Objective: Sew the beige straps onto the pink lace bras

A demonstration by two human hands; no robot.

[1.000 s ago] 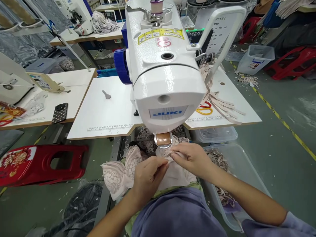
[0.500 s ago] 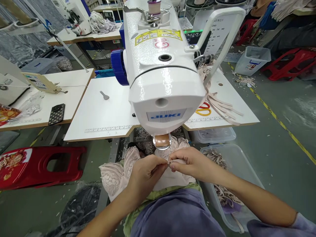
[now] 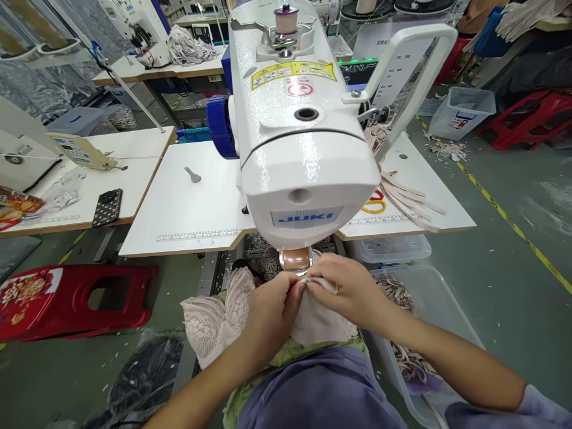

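A pale pink lace bra [image 3: 239,298] lies bunched over my lap, just in front of the white sewing machine [image 3: 308,173]. My left hand [image 3: 274,310] is closed, its thumb and forefinger pinching the fabric edge close under the machine's head. Right beside it, my right hand [image 3: 342,289] also pinches the bra, with a fold of cloth showing between thumb and fingers. The fingertips of both hands nearly meet there. Directly above them is the machine's rounded metal end [image 3: 296,260]. The needle area is hidden behind the head and my hands.
Scissors [image 3: 375,202] and fabric strips [image 3: 409,199] lie on the white table [image 3: 192,208] at right. A clear bin [image 3: 440,298] with straps stands by my right forearm. At left are a red stool [image 3: 80,301] and a phone [image 3: 108,207] on the neighbouring table.
Both hands have moved up slightly, closer to the machine's head, still pinching the bra. More cloth is gathered in the right hand. The whole view has shifted a little.
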